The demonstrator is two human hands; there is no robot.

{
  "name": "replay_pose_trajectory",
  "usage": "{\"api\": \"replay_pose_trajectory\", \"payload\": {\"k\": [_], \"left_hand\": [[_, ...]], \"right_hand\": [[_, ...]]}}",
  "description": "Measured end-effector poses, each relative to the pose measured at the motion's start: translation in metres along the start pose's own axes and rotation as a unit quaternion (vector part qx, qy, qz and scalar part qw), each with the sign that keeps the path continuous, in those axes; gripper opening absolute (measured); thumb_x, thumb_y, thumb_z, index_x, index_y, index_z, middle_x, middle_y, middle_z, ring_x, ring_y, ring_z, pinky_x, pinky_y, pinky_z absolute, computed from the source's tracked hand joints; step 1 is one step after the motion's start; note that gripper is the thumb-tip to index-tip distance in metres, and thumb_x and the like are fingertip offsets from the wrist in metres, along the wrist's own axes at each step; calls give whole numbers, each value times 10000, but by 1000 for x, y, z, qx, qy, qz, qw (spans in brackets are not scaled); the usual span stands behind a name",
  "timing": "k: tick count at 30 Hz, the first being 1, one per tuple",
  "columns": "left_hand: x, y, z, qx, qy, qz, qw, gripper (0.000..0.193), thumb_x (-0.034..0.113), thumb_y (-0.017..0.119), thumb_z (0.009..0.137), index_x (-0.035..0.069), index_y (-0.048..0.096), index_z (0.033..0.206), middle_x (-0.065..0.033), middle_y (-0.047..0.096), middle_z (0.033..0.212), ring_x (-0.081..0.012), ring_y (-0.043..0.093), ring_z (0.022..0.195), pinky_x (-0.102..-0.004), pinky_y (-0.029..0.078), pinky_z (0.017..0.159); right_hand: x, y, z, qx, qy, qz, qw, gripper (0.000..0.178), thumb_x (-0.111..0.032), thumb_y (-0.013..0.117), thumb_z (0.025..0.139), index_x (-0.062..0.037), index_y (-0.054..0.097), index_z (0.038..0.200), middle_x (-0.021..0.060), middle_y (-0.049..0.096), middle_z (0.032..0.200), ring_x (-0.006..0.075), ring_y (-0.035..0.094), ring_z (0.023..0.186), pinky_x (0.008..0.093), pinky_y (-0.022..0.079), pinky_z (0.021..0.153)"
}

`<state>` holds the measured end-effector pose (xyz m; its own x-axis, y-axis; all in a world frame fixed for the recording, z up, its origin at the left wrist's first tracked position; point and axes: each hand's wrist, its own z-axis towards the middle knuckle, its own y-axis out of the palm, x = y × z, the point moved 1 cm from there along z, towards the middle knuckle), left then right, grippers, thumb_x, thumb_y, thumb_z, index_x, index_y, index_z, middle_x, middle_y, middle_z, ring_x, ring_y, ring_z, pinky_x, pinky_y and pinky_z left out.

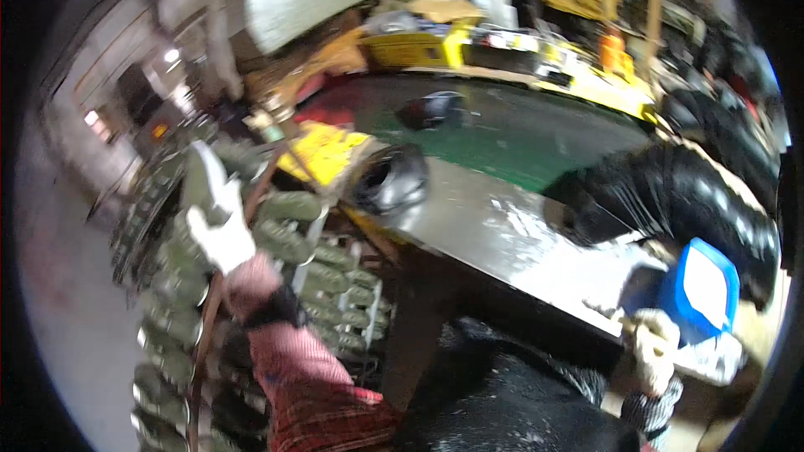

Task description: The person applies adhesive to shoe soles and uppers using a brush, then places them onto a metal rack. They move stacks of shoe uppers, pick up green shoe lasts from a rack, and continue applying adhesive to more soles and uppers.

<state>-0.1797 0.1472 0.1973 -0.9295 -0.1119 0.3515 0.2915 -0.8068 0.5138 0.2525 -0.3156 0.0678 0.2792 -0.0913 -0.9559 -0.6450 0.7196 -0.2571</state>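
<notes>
My left hand (pixel 224 238), in a white glove, reaches out over a rack of olive-green shoes at the left. Its thumb and fingers close around an olive shoe (pixel 199 184) with a pale edge. Below and beside it, rows of similar olive shoes (pixel 289 238) stand on the rack. At the lower right is my right hand (pixel 655 347) in a cream glove, next to a blue container (pixel 708 289). Blur hides how its fingers lie and whether it holds anything.
A metal-topped bench (pixel 477 209) runs across the middle, with a glossy black piece (pixel 394 180) at its left end. Behind it lies a dark green surface (pixel 511 142). Glossy black stacked material (pixel 670 188) fills the right. A yellow bin (pixel 406 48) stands at the back.
</notes>
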Motion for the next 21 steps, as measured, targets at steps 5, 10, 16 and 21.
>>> {"api": "replay_pose_trajectory", "payload": {"k": [5,10,16,21], "left_hand": [[-79,38,-95,302,33,158,940,736,221,521,894,-151,174,1425,-336,245,1477,-457,269,1371,-529,239,1161],[-167,106,-174,203,-298,-131,923,868,433,640,859,-126,250,1397,-295,494,1241,-298,616,939,-379,587,728],[-248,128,-242,342,-486,-153,790,725,462,580,899,-63,375,1356,-297,532,1194,-455,579,1012,-566,566,815],[-218,138,-272,365,-651,-240,621,881,736,497,826,-41,499,1241,-177,673,920,-282,675,662,-309,566,515]], "right_hand": [[-13,-106,2,374,-247,-341,827,258,-148,503,995,60,648,1037,83,647,845,122,579,737,250,463,644],[-28,-152,16,304,15,-208,930,292,-330,636,918,-43,675,954,25,609,701,98,549,639,252,435,585],[-6,-155,18,293,50,-235,925,263,-308,625,930,-52,665,883,-24,556,643,51,496,593,203,393,538],[-20,-158,-15,282,-29,-154,947,199,-196,622,927,-3,663,900,25,630,746,71,552,658,216,440,597]]}}
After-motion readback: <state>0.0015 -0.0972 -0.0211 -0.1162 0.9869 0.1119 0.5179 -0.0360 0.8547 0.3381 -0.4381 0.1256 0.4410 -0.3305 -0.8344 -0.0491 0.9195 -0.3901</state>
